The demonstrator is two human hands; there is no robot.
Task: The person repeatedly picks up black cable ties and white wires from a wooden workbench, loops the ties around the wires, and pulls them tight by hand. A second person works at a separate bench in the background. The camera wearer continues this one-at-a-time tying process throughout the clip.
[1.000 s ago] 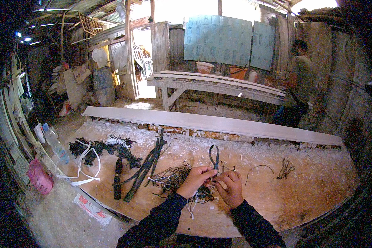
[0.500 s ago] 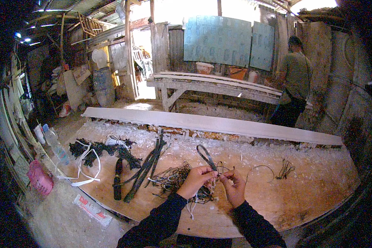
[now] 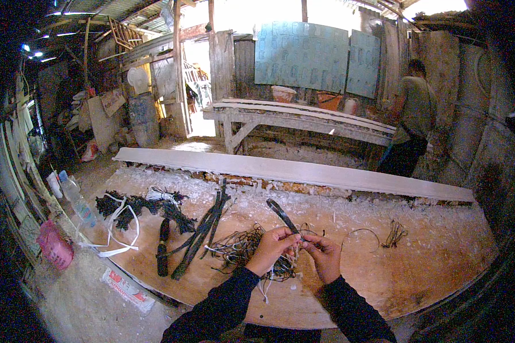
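Black and narrow, a strip (image 3: 281, 214) tilts up and leftward from our two hands, held above the worktop (image 3: 395, 280). Our left hand (image 3: 269, 251) pinches it near its lower end between thumb and forefinger; our right hand (image 3: 325, 257) is closed on that same end, just beside the left. Next to our left hand we see a tangle of dark cords (image 3: 234, 248), and farther left a bundle of flat strips (image 3: 197, 243).
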